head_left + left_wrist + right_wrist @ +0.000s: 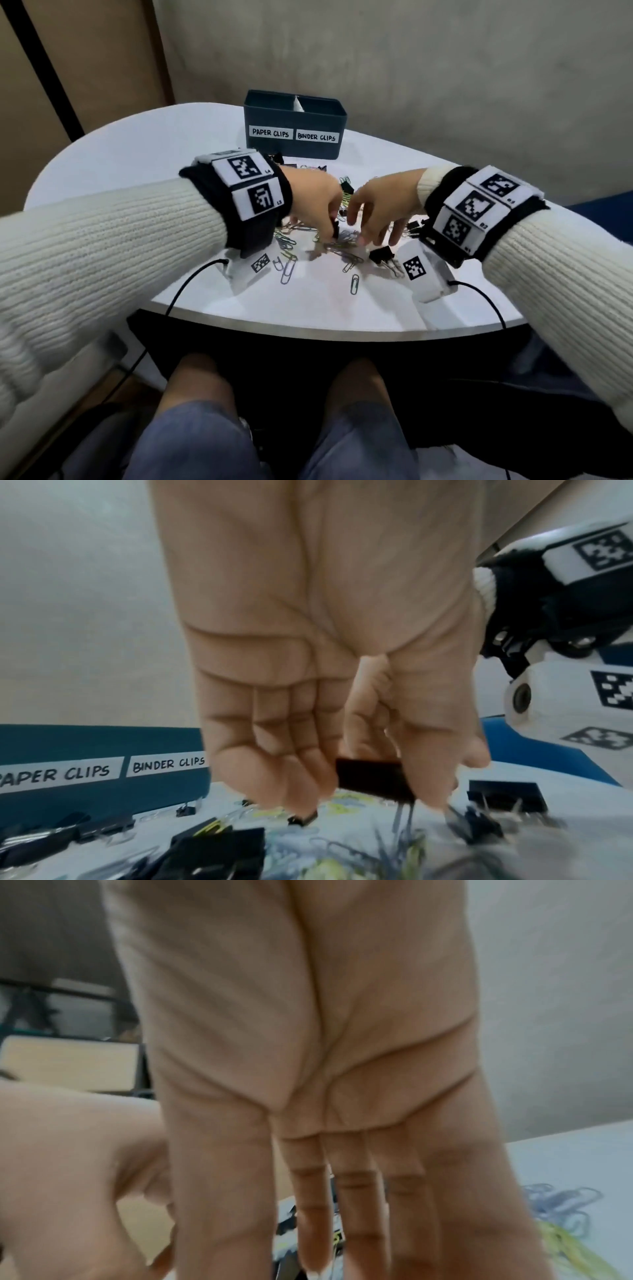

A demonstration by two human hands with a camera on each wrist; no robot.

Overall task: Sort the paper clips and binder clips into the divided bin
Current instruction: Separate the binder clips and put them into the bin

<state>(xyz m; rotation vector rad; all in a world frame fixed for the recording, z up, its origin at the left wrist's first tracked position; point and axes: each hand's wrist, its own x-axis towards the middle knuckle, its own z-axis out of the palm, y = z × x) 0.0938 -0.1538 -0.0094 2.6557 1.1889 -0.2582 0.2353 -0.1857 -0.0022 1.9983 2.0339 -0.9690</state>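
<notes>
A dark blue divided bin [294,125] stands at the back of the white table, labelled PAPER CLIPS on its left half and BINDER CLIPS on its right. In front of it lies a mixed pile of coloured paper clips [344,240] and black binder clips [382,255]. My left hand [330,233] is down in the pile, and in the left wrist view thumb and fingers pinch a black binder clip [373,780]. My right hand [371,240] hovers right beside it, its straight fingers [356,1218] pointing down at the pile and holding nothing I can see.
Loose paper clips [355,284] lie toward the table's front edge. More binder clips [277,158] sit close to the bin's front wall. The white table [137,154] is curved, and a grey wall rises behind the bin. Cables hang from both wrist cameras over the front edge.
</notes>
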